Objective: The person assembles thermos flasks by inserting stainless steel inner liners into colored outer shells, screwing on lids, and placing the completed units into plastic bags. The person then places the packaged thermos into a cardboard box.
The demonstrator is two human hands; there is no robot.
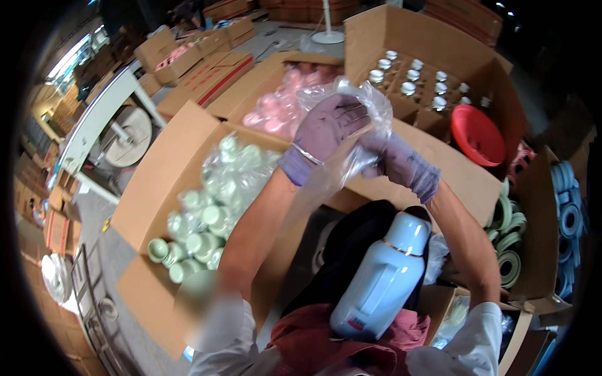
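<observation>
Left hand [329,125]: gloved, partly open, fingers extended against clear plastic bag [379,106], upper centre of frame
Right hand [401,160]: gloved, fingers curled, pinching the bag
Blue flask [382,276]: tilted on the lap, lower centre
Green cups [204,244]: in open carton [182,169], left of centre
Red dish [473,135]: upper right

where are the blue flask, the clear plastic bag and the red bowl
Blue flask [396,271]: head view, on its body near the handle.
Clear plastic bag [339,167]: head view, on its creased middle.
Red bowl [478,135]: head view, on its broad face.
</observation>
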